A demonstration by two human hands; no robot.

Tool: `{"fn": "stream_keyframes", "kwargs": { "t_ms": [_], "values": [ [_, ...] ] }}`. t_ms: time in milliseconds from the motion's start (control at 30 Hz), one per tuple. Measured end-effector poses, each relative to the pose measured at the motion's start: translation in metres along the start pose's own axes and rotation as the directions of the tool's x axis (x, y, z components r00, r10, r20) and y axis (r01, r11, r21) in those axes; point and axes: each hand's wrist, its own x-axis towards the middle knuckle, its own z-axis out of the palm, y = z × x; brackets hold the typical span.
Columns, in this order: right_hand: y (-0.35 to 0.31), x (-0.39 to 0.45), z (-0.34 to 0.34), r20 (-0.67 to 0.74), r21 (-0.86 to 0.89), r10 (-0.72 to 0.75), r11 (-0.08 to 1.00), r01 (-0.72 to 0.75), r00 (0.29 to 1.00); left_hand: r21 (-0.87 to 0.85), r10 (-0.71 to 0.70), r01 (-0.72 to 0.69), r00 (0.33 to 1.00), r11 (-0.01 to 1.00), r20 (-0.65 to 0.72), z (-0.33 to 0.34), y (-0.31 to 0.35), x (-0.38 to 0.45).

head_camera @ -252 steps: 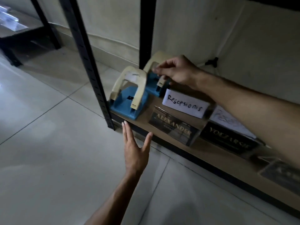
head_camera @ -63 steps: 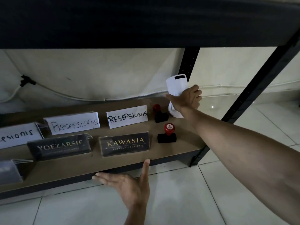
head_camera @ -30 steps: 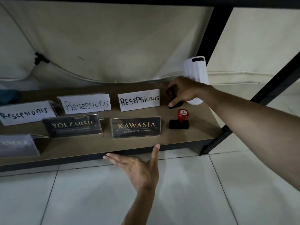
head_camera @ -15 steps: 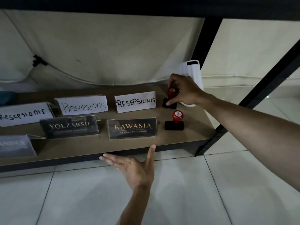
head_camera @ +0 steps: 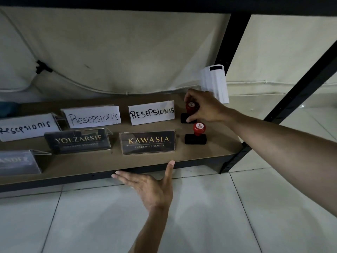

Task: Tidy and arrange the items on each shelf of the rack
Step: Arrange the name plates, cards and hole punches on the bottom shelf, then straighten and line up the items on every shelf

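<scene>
On the brown bottom shelf of the rack, my right hand grips the red knob of the rear stamp, which stands on its black base. A second red-knobbed stamp stands just in front of it, untouched. My left hand hovers flat with straight fingers below the shelf's front edge, holding nothing. Left of the stamps stand the "KAWASIA" name plate, the "YOEZARSIF" plate and three white "Resepsionis" cards.
A white ribbed object stands at the back right corner by the black rear post. The front right post slants down to the shelf corner. The upper shelf's dark edge runs overhead. White floor tiles lie below.
My right hand let go of the white object at the back corner, moved to the rear stamp and now grips its knob. The left hand has stayed flat below the shelf.
</scene>
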Motion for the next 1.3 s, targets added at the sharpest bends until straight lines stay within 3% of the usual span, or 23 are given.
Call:
{"fn": "stream_keyframes", "kwargs": {
  "t_ms": [367, 567, 733, 900, 1067, 1300],
  "values": [
    [-0.032, -0.001, -0.035, -0.042, 0.036, -0.029, 0.999, 0.031, 0.999, -0.013, 0.004, -0.003, 0.994, 1.0, 0.107, -0.015, -0.003, -0.004],
    [-0.065, -0.009, -0.029, -0.085, 0.029, -0.052, 0.998, 0.055, 0.995, 0.054, -0.029, 0.018, 0.979, 0.998, 0.202, -0.039, -0.002, -0.007],
    [-0.088, -0.034, -0.015, -0.014, 0.001, -0.006, 1.0, 0.006, 1.0, 0.169, -0.085, 0.046, 0.969, 0.985, 0.234, -0.078, 0.014, -0.01],
    [-0.12, -0.071, -0.026, -0.009, -0.243, 0.007, 0.97, -0.009, 1.0, 0.418, 0.087, -0.133, 0.988, 0.898, 0.129, -0.121, 0.04, -0.022],
    [-0.155, -0.105, -0.041, -0.026, -0.361, -0.048, 0.932, 0.035, 0.999, 0.554, 0.364, -0.33, 0.93, 0.765, 0.052, -0.15, 0.078, -0.038],
    [-0.208, -0.16, -0.075, 0.006, -0.295, -0.041, 0.955, 0.041, 0.999, 0.627, 0.393, -0.367, 0.914, 0.687, 0.104, -0.195, 0.12, -0.092]
  ]
}}
